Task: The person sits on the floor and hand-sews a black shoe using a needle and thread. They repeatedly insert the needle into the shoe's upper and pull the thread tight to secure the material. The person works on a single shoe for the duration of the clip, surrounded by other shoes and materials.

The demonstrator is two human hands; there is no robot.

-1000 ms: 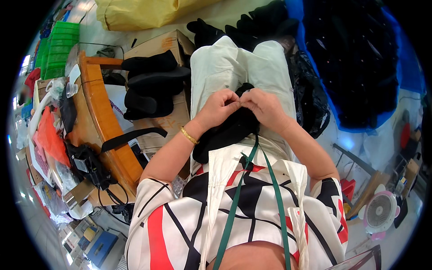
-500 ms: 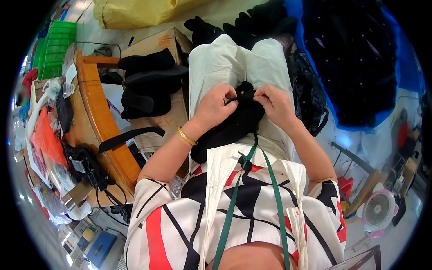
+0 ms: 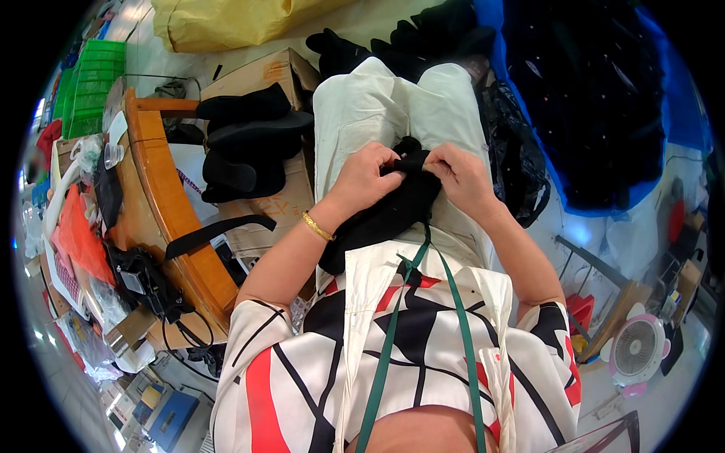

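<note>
A second ago the two hands' fingertips meet; now they stand apart, as they do half a second ago, with a narrow strip of the black cloth piece (image 3: 385, 215) bridging the gap. The pale spot visible between them half a second ago no longer shows.

The black cloth piece, one in all, lies on the lap. At its upper left, the left hand (image 3: 366, 175) pinches it between thumb and fingers; at its upper right, the right hand (image 3: 459, 177) grips its edge the same way. One gold bracelet (image 3: 317, 226) circles the left wrist, beside the piece.

Left of the black cloth piece are one cardboard box (image 3: 298, 189), bearing at least three black padded pieces (image 3: 260, 132), and, farther left, one wooden desk (image 3: 151, 174) with one black strap (image 3: 219, 232) across its edge. Right of it are one blue bag (image 3: 596, 208) and one fan (image 3: 636, 347).
</note>
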